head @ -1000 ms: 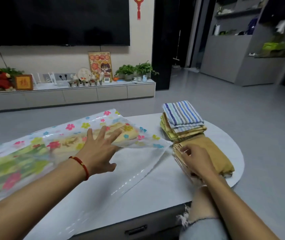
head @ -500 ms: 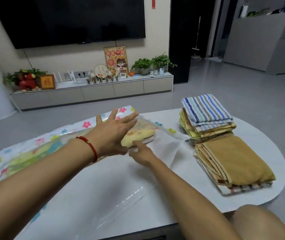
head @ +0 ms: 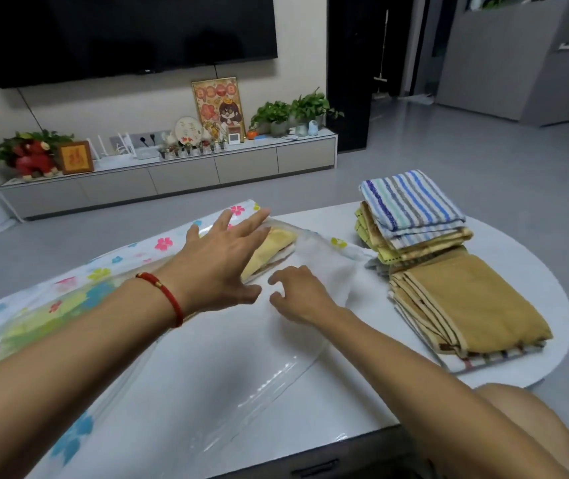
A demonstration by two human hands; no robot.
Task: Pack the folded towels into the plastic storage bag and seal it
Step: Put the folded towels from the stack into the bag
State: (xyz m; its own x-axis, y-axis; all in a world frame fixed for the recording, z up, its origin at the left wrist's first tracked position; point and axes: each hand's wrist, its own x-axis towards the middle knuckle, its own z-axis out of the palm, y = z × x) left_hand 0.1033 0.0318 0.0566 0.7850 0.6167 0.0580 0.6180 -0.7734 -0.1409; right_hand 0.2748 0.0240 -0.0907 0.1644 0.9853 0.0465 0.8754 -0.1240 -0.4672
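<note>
A clear plastic storage bag (head: 110, 267) printed with flowers lies across the white table (head: 535, 292). Inside it lie a green towel at the left and a yellow towel (head: 276, 242) near the bag's mouth. My left hand (head: 217, 261), fingers spread, rests flat on the bag over the yellow towel. My right hand (head: 298, 295) presses curled fingers on the bag's loose clear flap just right of it. At the right of the table a striped towel stack (head: 411, 209) stands behind a mustard towel stack (head: 473, 305).
The table's rounded edge runs close behind the towel stacks at the right. My knee (head: 532, 420) shows below the table's front edge. A low TV cabinet (head: 179, 174) with plants and ornaments stands across the grey floor.
My right hand left the mustard stack and came left onto the bag's flap beside my left hand. The left hand stayed on the bag over the yellow towel.
</note>
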